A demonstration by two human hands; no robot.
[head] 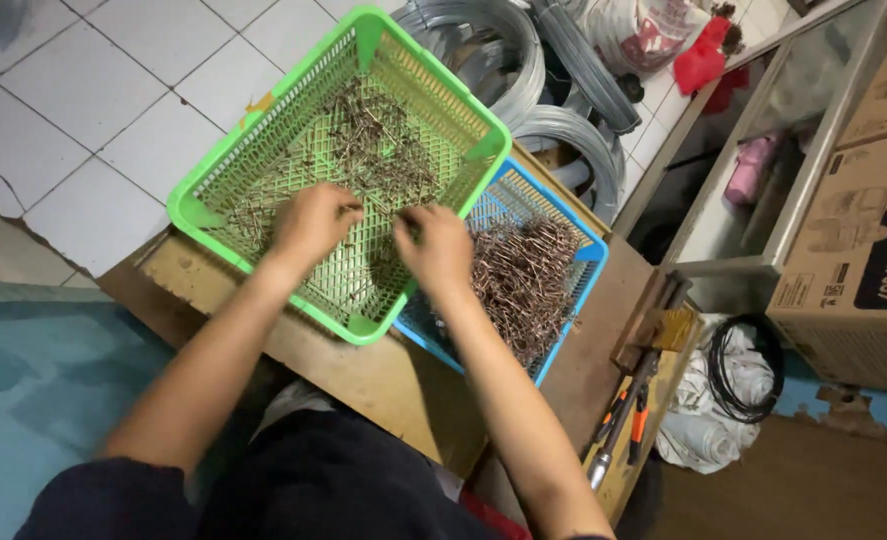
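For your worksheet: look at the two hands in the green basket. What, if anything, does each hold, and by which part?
It cannot be told. The left hand and right hand curl down among the small metal pieces in the green basket, fingertips hiding any grip.

There are two plastic baskets with holes on the wooden table (383,385): one green basket (263,140) and one blue basket (588,262) at the far edge. Two bare hands are in the green one, a left hand (310,222) and a right hand (435,247). The small brown metal nails (525,280) are too many to count. Two brown cardboard boxes (853,260) stand past the right edge.
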